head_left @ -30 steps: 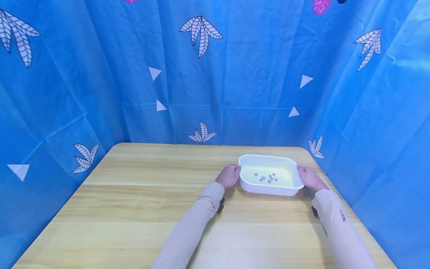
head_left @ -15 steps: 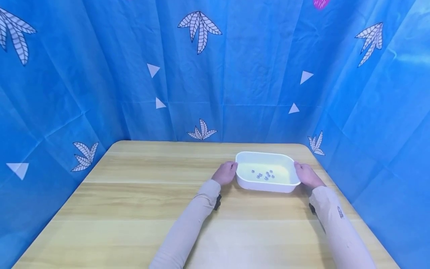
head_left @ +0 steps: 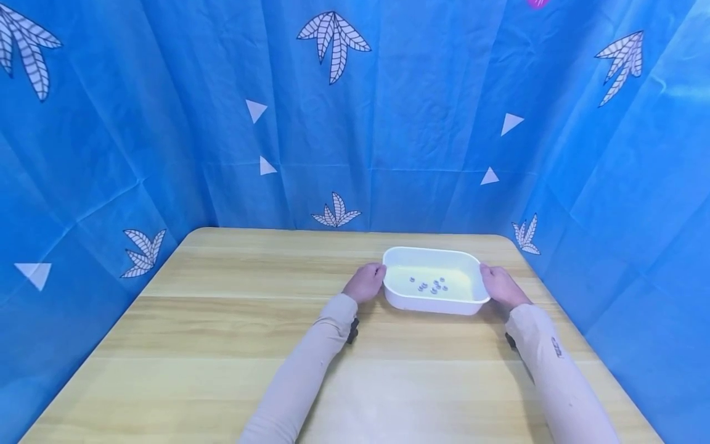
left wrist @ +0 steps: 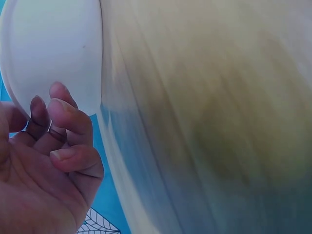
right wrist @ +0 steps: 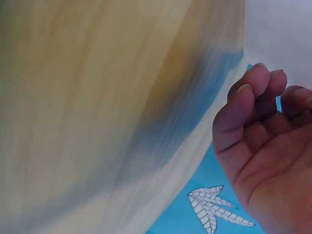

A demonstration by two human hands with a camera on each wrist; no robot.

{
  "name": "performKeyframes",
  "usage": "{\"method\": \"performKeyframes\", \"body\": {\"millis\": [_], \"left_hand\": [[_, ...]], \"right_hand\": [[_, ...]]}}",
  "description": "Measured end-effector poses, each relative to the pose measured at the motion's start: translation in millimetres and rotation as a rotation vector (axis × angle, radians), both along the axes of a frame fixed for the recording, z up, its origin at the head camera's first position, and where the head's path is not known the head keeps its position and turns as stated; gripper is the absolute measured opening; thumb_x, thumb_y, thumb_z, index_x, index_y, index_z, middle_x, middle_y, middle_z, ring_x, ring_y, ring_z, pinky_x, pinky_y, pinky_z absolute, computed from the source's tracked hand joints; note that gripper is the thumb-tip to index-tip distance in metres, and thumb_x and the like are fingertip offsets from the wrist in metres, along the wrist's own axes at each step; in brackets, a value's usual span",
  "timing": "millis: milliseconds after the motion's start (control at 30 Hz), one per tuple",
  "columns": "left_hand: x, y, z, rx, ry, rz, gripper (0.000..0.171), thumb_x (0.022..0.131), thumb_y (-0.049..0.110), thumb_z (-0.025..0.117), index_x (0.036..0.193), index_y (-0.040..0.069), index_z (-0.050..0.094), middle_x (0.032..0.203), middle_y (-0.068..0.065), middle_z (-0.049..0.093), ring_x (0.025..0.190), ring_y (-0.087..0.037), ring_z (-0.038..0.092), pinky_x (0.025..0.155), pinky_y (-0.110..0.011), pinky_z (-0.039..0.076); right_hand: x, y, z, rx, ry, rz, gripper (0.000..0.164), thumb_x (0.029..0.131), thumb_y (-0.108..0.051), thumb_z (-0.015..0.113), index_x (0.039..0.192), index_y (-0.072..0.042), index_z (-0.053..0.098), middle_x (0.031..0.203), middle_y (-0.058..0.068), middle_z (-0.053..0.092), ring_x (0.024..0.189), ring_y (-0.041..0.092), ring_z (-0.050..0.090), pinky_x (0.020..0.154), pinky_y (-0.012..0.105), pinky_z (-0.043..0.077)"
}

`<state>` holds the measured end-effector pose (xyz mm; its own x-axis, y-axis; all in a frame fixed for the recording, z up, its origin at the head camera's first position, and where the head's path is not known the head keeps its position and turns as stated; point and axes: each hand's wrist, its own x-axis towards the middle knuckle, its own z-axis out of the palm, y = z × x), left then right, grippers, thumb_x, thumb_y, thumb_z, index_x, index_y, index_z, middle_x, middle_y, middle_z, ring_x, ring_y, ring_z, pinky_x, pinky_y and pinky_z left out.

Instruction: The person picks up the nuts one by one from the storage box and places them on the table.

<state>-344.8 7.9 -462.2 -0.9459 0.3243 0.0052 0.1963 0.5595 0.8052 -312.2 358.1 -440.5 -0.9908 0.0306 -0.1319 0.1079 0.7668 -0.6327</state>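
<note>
A white oblong plastic basin (head_left: 438,305) is at the back right of the wooden table in the head view. Several small greyish round pieces (head_left: 435,285) lie scattered on its bottom; they are too small to identify. At the basin's left end, my left hand (head_left: 365,282) grips the rim, with curled fingers (left wrist: 73,122) against the outer wall in the left wrist view. The opposite end is held by my right hand (head_left: 503,287), whose bent fingers (right wrist: 234,112) show beside the white wall in the right wrist view. Whether the basin touches the table cannot be told.
The light wooden table (head_left: 222,345) spreads to the left and front of the basin. Blue curtains (head_left: 432,123) with leaf and triangle prints enclose it at the back and both sides. The right curtain (head_left: 621,246) runs close beside my right arm.
Both hands have moved the basin a little to the left, the small pieces staying inside it. The head view has tilted slightly downward.
</note>
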Motion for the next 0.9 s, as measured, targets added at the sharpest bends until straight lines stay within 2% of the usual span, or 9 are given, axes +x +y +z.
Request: {"method": "performKeyframes", "body": {"millis": [233,433,533,700,900], "left_hand": [[0.2,-6,-2.3,0.005,0.014,0.007,0.045,0.112,0.031,0.032,0.1,0.005,0.067,0.078,-0.005,0.062,0.069,-0.016,0.055,0.066,-0.028,0.048],[0.3,-12,-3.1,0.019,0.004,0.009,0.044,0.112,0.03,0.032,0.097,0.007,0.067,0.086,-0.013,0.068,0.071,-0.017,0.057,0.065,-0.028,0.048],[0.6,-14,-2.4,0.021,-0.002,0.006,0.045,0.112,0.031,0.032,0.098,0.006,0.067,0.086,-0.012,0.067,0.071,-0.017,0.056,0.064,-0.028,0.048],[1.8,-18,-1.0,0.027,-0.008,0.004,0.048,0.112,0.031,0.032,0.103,0.001,0.068,0.082,-0.007,0.064,0.07,-0.016,0.055,0.062,-0.026,0.046],[1.8,-22,-1.5,0.042,-0.018,0.01,0.048,0.112,0.03,0.032,0.099,0.0,0.066,0.077,-0.006,0.061,0.062,-0.015,0.048,0.055,-0.025,0.042]], "right_hand": [[-0.6,-8,0.9,0.003,-0.002,0.0,0.074,0.11,-0.049,0.01,0.119,0.005,0.06,0.103,0.023,0.065,0.096,0.03,0.064,0.103,0.054,0.047],[-4.0,-14,0.2,0.007,-0.009,0.005,0.072,0.11,-0.049,0.01,0.118,0.004,0.059,0.096,0.018,0.065,0.086,0.024,0.063,0.088,0.039,0.049],[-5.6,-15,-0.5,0.015,0.002,0.002,0.072,0.11,-0.049,0.011,0.117,0.003,0.06,0.094,0.016,0.064,0.083,0.021,0.061,0.084,0.034,0.047],[-8.1,-16,-2.3,0.027,0.043,0.012,0.071,0.111,-0.046,0.012,0.109,0.003,0.063,0.089,0.015,0.066,0.078,0.02,0.061,0.078,0.029,0.047],[-7.7,-22,-2.0,0.023,0.064,0.018,0.071,0.111,-0.044,0.013,0.106,0.004,0.064,0.09,0.019,0.068,0.076,0.019,0.061,0.076,0.028,0.047]]}}
